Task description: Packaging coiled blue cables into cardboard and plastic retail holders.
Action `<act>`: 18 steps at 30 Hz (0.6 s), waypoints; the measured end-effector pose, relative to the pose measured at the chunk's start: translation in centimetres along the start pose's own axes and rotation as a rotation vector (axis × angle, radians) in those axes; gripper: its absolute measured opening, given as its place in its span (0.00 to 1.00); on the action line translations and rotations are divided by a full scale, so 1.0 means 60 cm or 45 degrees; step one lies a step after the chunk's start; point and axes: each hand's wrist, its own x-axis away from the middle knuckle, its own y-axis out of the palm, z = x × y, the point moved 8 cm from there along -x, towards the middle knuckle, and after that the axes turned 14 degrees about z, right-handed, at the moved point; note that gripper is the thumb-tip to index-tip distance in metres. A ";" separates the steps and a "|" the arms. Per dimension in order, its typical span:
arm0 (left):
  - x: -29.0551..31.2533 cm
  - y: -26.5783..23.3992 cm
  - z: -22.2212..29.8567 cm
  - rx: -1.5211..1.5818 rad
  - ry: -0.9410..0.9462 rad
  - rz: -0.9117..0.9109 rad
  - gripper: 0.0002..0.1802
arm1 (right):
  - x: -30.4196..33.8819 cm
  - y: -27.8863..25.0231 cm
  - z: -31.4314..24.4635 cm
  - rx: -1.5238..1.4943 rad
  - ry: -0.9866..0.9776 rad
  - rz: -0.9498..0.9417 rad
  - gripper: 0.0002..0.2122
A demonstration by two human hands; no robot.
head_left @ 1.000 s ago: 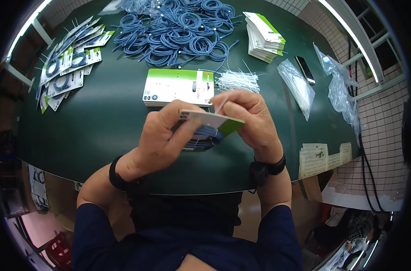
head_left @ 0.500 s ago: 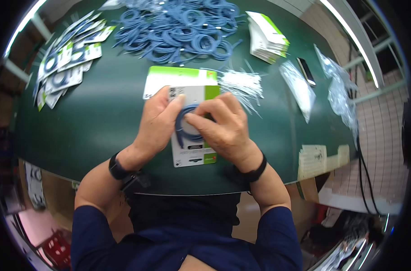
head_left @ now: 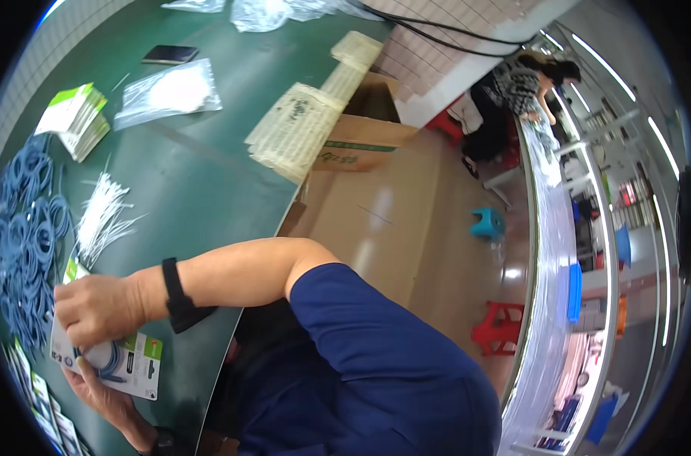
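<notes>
A white and green packaging card [head_left: 143, 374] with a coiled blue cable [head_left: 111, 362] on it is at the lower left, over the green table. My left hand [head_left: 102, 399] grips the card from its near side, thumb lying on the front beside the coil. Over the card's other end, my right hand [head_left: 98, 310] is closed with curled fingers; whatever is between its fingertips is hidden. A green and white edge of another card [head_left: 72, 270] shows past my right hand. White ties [head_left: 102, 216] lie loose in a bunch beyond it.
Coiled blue cables [head_left: 26, 235] are heaped at the left, with packed cards [head_left: 41, 406] below. A card stack [head_left: 75, 121], a clear bag [head_left: 170, 93] and a phone [head_left: 170, 54] lie farther off. A cardboard box [head_left: 360, 140] stands beside the table; another person [head_left: 505, 99] sits beyond.
The view has swung to the right, so the table now lies at the left and the room shows. Both hands stay at the card; my right hand now covers more of its upper part.
</notes>
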 end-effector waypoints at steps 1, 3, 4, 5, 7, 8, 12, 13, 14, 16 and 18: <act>-0.001 0.009 -0.002 -0.027 0.035 -0.047 0.27 | 0.005 -0.001 0.001 0.034 -0.022 -0.006 0.11; -0.005 0.011 -0.006 -0.030 -0.001 -0.048 0.26 | 0.013 0.012 0.001 0.067 -0.071 -0.007 0.10; -0.008 0.014 -0.011 -0.035 -0.034 -0.028 0.26 | 0.019 0.018 0.003 0.093 -0.073 -0.011 0.10; -0.010 0.016 -0.015 -0.042 -0.066 -0.007 0.26 | 0.024 0.026 0.005 0.105 -0.079 -0.022 0.10; -0.016 0.012 -0.017 -0.065 -0.062 -0.005 0.25 | 0.027 0.035 0.006 0.114 -0.088 -0.034 0.09; -0.022 0.008 -0.019 -0.091 -0.063 0.014 0.24 | 0.020 0.029 0.004 0.132 -0.087 -0.033 0.09; -0.032 0.002 -0.016 -0.112 -0.028 0.019 0.24 | 0.004 0.016 -0.017 0.160 -0.126 0.003 0.09; -0.035 -0.002 -0.015 -0.107 -0.010 0.015 0.24 | 0.005 0.019 -0.018 0.156 -0.115 -0.016 0.09; -0.042 -0.011 -0.020 -0.116 -0.012 -0.001 0.24 | 0.007 0.022 -0.020 0.152 -0.103 -0.034 0.10; -0.057 -0.029 -0.020 -0.180 0.052 0.106 0.19 | 0.011 0.026 -0.023 0.154 -0.086 -0.050 0.10; -0.054 -0.019 -0.012 -0.211 0.081 0.157 0.19 | 0.016 0.032 -0.024 0.076 -0.021 -0.119 0.11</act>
